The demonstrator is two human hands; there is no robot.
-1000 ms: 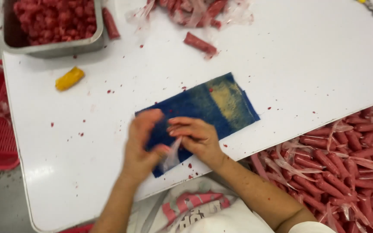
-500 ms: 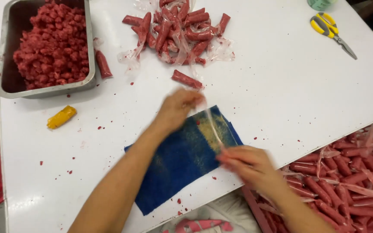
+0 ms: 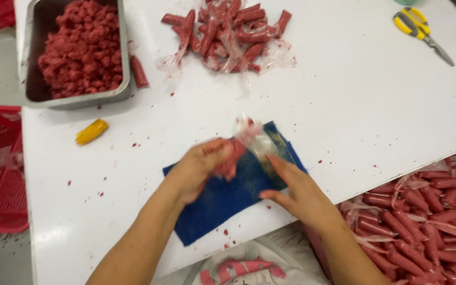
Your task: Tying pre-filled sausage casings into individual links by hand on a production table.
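left hand (image 3: 199, 166) now gripping red sausage (image 3: 231, 157) | right hand (image 3: 296, 192) open, back on blue cloth (image 3: 222, 198)

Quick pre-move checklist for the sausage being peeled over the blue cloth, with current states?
1. Left hand has a grip on the red sausage: ok.
2. Clear casing fully off the sausage: not ok, it bunches at the far end.
3. Right hand holding anything: cannot tell, its fingers lie flat by the casing.
4. Work over the blue cloth: ok.
5. Metal tray has room: cannot tell; already heaped.
6. Scissors away from both hands: ok.
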